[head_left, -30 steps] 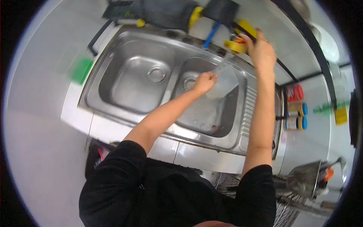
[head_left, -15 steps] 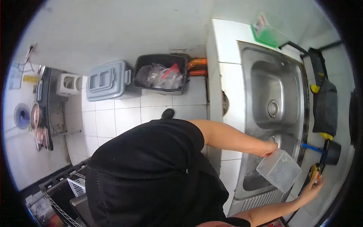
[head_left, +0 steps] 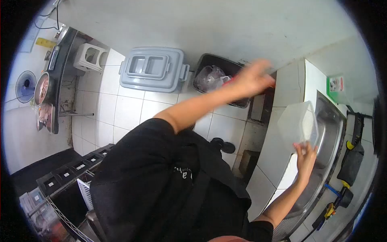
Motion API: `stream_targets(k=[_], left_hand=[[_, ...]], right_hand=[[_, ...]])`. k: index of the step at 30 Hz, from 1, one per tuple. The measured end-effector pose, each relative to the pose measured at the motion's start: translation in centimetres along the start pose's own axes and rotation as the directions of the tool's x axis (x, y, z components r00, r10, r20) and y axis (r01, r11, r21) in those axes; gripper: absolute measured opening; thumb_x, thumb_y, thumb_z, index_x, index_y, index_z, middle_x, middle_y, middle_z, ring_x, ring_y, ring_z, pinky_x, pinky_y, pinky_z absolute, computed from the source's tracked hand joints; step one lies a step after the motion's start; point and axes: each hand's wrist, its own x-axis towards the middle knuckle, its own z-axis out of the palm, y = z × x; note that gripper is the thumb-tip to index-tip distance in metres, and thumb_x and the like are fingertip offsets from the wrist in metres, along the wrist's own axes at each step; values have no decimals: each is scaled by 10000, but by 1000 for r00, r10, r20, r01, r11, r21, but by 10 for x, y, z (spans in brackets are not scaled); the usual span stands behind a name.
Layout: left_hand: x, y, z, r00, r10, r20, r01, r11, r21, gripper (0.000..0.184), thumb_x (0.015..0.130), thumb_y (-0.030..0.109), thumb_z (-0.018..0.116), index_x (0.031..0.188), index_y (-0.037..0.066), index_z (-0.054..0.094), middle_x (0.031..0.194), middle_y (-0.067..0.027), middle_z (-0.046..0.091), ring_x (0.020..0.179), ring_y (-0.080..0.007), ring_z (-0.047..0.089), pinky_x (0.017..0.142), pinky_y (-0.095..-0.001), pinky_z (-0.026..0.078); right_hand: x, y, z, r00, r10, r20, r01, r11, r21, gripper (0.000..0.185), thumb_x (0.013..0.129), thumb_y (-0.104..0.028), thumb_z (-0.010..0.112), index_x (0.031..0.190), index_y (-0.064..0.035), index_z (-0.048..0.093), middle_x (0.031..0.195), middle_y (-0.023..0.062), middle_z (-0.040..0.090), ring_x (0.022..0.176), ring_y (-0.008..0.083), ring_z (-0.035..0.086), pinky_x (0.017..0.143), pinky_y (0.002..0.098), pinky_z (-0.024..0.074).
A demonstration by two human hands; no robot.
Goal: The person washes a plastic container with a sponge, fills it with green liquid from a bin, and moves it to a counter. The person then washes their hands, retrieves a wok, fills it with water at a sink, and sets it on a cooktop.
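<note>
My right hand [head_left: 306, 159] grips the rim of a translucent plastic container [head_left: 291, 121], which is tilted above the tiled counter beside the sink [head_left: 328, 133]. The fingers close on its near edge. My left hand [head_left: 254, 78] is stretched out over the black bin [head_left: 242, 103] and is smeared by motion. Its fingers are too blurred to show whether they hold anything. Clear plastic bags [head_left: 210, 77] lie inside the bin, partly behind my left arm.
A grey lidded bin [head_left: 151, 84] stands on the tiled floor beside the black one. A green-based clear box [head_left: 338, 90] sits at the sink's far end. Tools hang along the right wall. A white stool [head_left: 89, 56] and a pan [head_left: 41, 88] are at the left.
My left hand has left the container and swung over to the black bin. My right hand has come from the wall tools to the container, which is now nearer the counter. The view has turned.
</note>
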Motion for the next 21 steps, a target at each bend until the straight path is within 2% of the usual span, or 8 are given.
stream_targets(k=[1, 2, 3, 6, 8, 10, 12, 21], left_hand=[[2, -36, -51, 963, -241, -125, 261, 947, 187, 547, 783, 298, 655, 1204, 2, 469, 1186, -214, 513, 1095, -305, 523, 868, -409, 455], [-4, -64, -109, 787, -608, -106, 595, 793, -133, 574, 785, 302, 641, 1199, -50, 458, 1196, -265, 493, 1081, -356, 519, 886, -436, 436], [-25, -198, -154, 860, -299, -414, 469, 783, 409, 596, 793, 331, 611, 1176, -96, 451, 1151, -300, 510, 1065, -381, 516, 922, -452, 395], [-114, -346, -312, 795, -76, -601, 605, 34, 796, 339, 832, 246, 468, 765, 6, 696, 918, -230, 633, 974, -377, 556, 839, -529, 375], [-146, -343, -392, 487, -738, -467, 525, -180, 832, 334, 822, 297, 486, 802, -1, 636, 962, -231, 595, 985, -376, 538, 837, -526, 381], [-191, -352, -406, 1, -708, -706, 1000, 6, -4, 412, 846, 371, 471, 970, -16, 538, 1094, -235, 516, 1062, -383, 493, 872, -539, 365], [-223, -346, -392, -357, -742, -567, 575, 303, -759, 546, 871, 445, 455, 1138, -32, 439, 1226, -239, 436, 1138, -391, 448, 907, -552, 350], [-293, -386, -375, -128, -942, -311, 219, 279, -935, 798, 864, 571, 476, 1355, -27, 282, 1352, -196, 389, 1226, -355, 419, 971, -556, 346]], right_hand=[[17, -3, 9, 1000, -4, 3, 4, 1000, -6, 272, 787, -240, 677, 903, -1, 617, 749, 165, 644, 705, 337, 627, 987, 423, 335], [35, -4, 16, 994, 103, 23, -103, 995, -1, 290, 793, -249, 673, 913, 8, 618, 767, 168, 650, 719, 329, 636, 937, 421, 375], [53, -4, 23, 979, 202, 38, -202, 979, 4, 308, 798, -259, 668, 922, 18, 618, 785, 171, 657, 732, 320, 645, 887, 419, 416], [82, 36, 53, 973, 207, -99, -207, 978, 14, 396, 788, -263, 689, 1011, 52, 605, 850, 198, 660, 818, 318, 657, 706, 374, 496], [98, 47, 59, 951, 295, -88, -296, 955, 8, 443, 786, -287, 694, 1042, 59, 589, 901, 227, 648, 849, 339, 648, 727, 381, 492], [108, 55, 59, 949, 302, -86, -305, 952, -23, 470, 788, -308, 692, 1053, 64, 580, 921, 235, 645, 859, 351, 643, 732, 392, 491], [121, 56, 54, 939, 336, -67, -343, 919, -196, 534, 793, -367, 678, 1109, 48, 559, 1020, 231, 623, 960, 360, 603, 805, 411, 465], [139, 56, 42, 966, 247, -72, -258, 923, -287, 604, 776, -473, 657, 1211, -76, 525, 1187, 178, 541, 1121, 336, 499, 936, 477, 375]])
